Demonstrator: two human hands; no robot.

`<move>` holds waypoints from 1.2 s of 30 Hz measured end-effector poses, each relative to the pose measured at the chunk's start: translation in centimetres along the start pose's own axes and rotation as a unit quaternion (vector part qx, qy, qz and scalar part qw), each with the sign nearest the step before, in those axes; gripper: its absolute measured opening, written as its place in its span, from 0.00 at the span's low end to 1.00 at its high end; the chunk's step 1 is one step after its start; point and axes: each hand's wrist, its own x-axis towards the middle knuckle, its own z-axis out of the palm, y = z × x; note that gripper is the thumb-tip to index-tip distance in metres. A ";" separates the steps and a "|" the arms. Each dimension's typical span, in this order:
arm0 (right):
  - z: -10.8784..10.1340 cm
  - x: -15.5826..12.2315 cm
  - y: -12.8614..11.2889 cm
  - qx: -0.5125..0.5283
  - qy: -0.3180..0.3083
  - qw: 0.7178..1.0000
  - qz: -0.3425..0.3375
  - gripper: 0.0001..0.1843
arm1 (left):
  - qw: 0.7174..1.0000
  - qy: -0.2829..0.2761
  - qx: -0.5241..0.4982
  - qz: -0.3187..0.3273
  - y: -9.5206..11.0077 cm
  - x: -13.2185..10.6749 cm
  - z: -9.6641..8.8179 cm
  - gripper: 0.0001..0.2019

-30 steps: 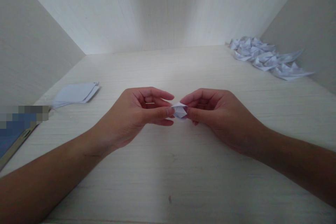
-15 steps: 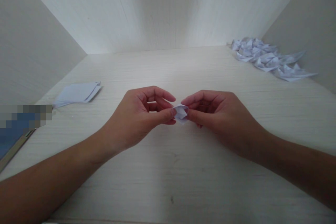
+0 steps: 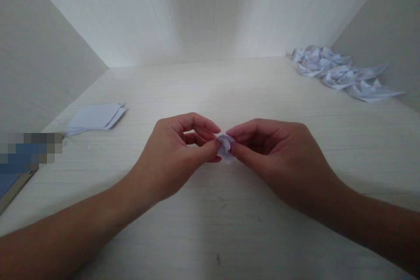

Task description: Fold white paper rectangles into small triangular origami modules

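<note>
A small folded piece of white paper is held just above the pale wooden desk, near the middle of the view. My left hand pinches its left side between thumb and fingertips. From the other side my right hand pinches it the same way. Most of the paper is hidden between the fingertips of both hands.
A stack of flat white paper sheets lies at the left. A pile of several folded white paper pieces sits at the far right by the side wall. A blue object with a blurred patch is at the left edge.
Both hands have drawn slightly closer together and lower, and less of the folded paper shows between the fingertips. The view has shifted a little.
</note>
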 end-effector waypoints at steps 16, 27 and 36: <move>0.1 0.2 -0.5 -0.018 0.033 0.999 -0.021 0.05 | 0.992 0.049 0.070 0.088 0.7 -0.9 0.6 0.06; 0.2 -0.2 -0.2 -0.093 0.068 0.991 -0.070 0.03 | 0.997 0.033 0.032 0.059 0.4 -0.4 0.7 0.08; -0.6 1.0 0.4 0.037 -0.065 0.997 0.019 0.04 | 0.999 0.024 -0.018 0.037 -0.6 -0.1 0.4 0.10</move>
